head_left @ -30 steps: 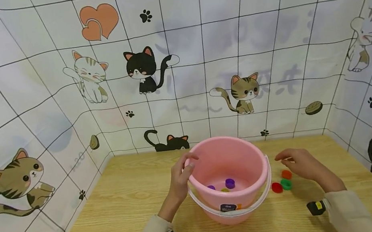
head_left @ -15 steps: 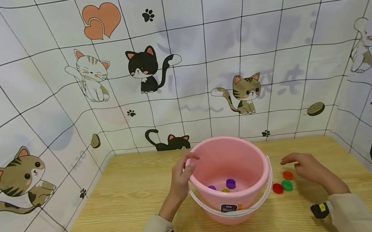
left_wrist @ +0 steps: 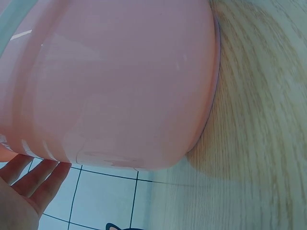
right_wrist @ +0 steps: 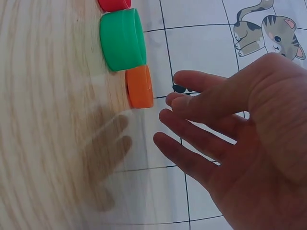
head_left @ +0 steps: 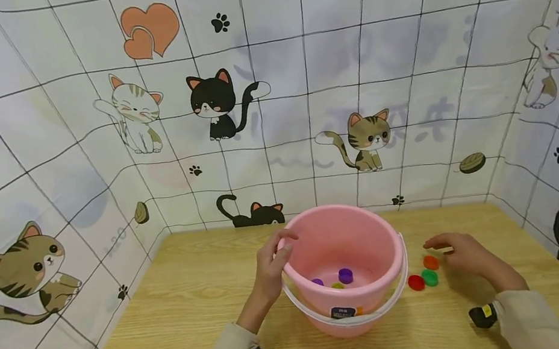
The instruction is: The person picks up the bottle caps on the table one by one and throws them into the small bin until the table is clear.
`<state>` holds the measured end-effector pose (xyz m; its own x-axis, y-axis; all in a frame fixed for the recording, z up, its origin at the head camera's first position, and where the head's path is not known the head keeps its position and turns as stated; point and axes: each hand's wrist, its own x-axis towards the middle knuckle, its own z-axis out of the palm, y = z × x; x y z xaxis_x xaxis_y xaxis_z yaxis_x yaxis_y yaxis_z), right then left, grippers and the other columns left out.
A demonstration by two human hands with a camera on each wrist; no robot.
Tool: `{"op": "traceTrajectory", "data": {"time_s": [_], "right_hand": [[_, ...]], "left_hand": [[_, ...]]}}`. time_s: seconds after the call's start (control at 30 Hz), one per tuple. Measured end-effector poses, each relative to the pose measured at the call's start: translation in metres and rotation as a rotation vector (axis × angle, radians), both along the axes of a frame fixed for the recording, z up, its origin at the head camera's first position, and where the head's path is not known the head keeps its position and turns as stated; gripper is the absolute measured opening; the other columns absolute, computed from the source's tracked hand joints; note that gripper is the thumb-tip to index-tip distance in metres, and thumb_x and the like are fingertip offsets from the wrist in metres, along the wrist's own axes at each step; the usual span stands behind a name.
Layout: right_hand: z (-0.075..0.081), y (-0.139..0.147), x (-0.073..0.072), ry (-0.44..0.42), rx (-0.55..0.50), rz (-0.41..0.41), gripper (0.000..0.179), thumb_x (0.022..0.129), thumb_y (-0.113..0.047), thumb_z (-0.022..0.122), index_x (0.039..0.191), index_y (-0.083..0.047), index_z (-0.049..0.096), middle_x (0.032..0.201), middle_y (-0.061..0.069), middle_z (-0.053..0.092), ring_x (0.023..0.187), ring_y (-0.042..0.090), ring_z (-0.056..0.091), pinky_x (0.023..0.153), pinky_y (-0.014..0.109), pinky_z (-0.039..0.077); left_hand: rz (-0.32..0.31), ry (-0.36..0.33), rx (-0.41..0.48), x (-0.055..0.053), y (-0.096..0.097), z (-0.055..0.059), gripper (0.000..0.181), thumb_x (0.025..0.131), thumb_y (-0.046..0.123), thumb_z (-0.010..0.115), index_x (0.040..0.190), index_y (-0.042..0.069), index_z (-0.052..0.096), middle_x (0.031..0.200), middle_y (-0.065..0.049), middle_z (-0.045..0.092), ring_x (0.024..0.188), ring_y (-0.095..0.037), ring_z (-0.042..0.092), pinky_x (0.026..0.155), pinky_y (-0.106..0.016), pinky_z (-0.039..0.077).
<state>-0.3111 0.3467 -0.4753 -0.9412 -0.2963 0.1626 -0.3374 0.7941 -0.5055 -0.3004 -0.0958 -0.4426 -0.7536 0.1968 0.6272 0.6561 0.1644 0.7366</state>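
Observation:
A pink bucket [head_left: 343, 250] with a white handle [head_left: 352, 320] stands upright on the wooden table. My left hand [head_left: 272, 264] grips its left rim, thumb inside; in the left wrist view the other fingers [left_wrist: 41, 179] lie along the outer wall. Inside the bucket are purple caps [head_left: 345, 275] and a yellow-green one [head_left: 338, 285]. To the right of it lie a red cap [head_left: 416, 283], a green cap [head_left: 430, 277] and an orange cap [head_left: 430, 262]. My right hand [head_left: 462, 252] hovers beside the orange cap, holding nothing, its fingers loosely bent and spread in the right wrist view.
The wooden table [head_left: 188, 323] reaches back to a white gridded wall cloth [head_left: 287, 155] printed with cats, which also runs along both sides. A black camera is strapped on each wrist.
My right hand has shifted slightly right and down, away from the bucket and to the far side of the caps. The left hand and the bucket stay put.

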Motion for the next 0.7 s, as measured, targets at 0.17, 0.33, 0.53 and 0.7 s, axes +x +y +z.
{"op": "traceTrajectory", "data": {"time_s": [0.17,0.33,0.53,0.7], "right_hand": [[-0.0017,-0.0012,0.0005,-0.03,0.013,-0.006,0.051,0.073,0.015,0.052,0.119,0.005,0.07,0.123,0.028,0.069,0.114,0.05,0.064,0.094,0.062,0.054],[-0.0028,-0.0007,0.001,-0.045,0.014,0.011,0.049,0.074,0.016,0.053,0.119,0.005,0.069,0.122,0.029,0.069,0.111,0.05,0.066,0.093,0.063,0.054],[-0.0031,-0.0013,0.0033,-0.087,0.002,0.008,0.049,0.074,0.015,0.054,0.12,0.005,0.068,0.122,0.027,0.069,0.113,0.05,0.064,0.095,0.064,0.053],[-0.004,-0.0023,0.0027,-0.086,0.0,0.017,0.048,0.074,0.015,0.055,0.12,0.005,0.069,0.121,0.025,0.07,0.113,0.047,0.065,0.096,0.062,0.054]], "left_hand": [[-0.004,-0.007,-0.003,0.0011,-0.0006,0.0006,0.033,0.1,0.026,0.045,0.118,0.007,0.065,0.119,-0.016,0.068,0.094,-0.034,0.065,0.072,-0.037,0.061],[-0.008,-0.007,0.001,0.0012,0.0005,0.0011,0.032,0.1,0.025,0.046,0.118,0.007,0.066,0.122,-0.017,0.068,0.099,-0.034,0.064,0.076,-0.039,0.061],[-0.002,-0.005,0.001,0.0008,0.0007,0.0006,0.032,0.099,0.024,0.047,0.118,0.007,0.067,0.12,-0.018,0.069,0.098,-0.036,0.063,0.076,-0.041,0.061],[0.011,0.0,-0.007,0.0014,0.0009,0.0013,0.033,0.1,0.026,0.046,0.117,0.007,0.066,0.12,-0.015,0.069,0.097,-0.034,0.062,0.077,-0.039,0.06]]}}
